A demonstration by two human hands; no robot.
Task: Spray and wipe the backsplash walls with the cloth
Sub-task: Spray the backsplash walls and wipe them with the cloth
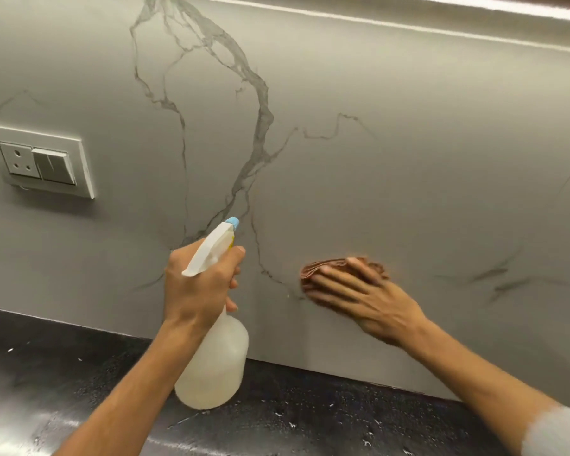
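Observation:
The backsplash wall (359, 179) is grey stone with dark veins and fills most of the view. My left hand (198, 284) grips a translucent white spray bottle (216, 363) by the neck, a finger over the trigger, its blue nozzle aimed up at the wall. My right hand (366, 299) lies flat with spread fingers on a folded brownish-pink cloth (323, 266), pressing it against the lower wall to the right of the bottle. Most of the cloth is hidden under the fingers.
A white socket and switch plate (43, 161) is set in the wall at the left. A black speckled countertop (310, 419) runs along the bottom, with pale specks on it. A bright light strip (474, 4) lines the top right edge.

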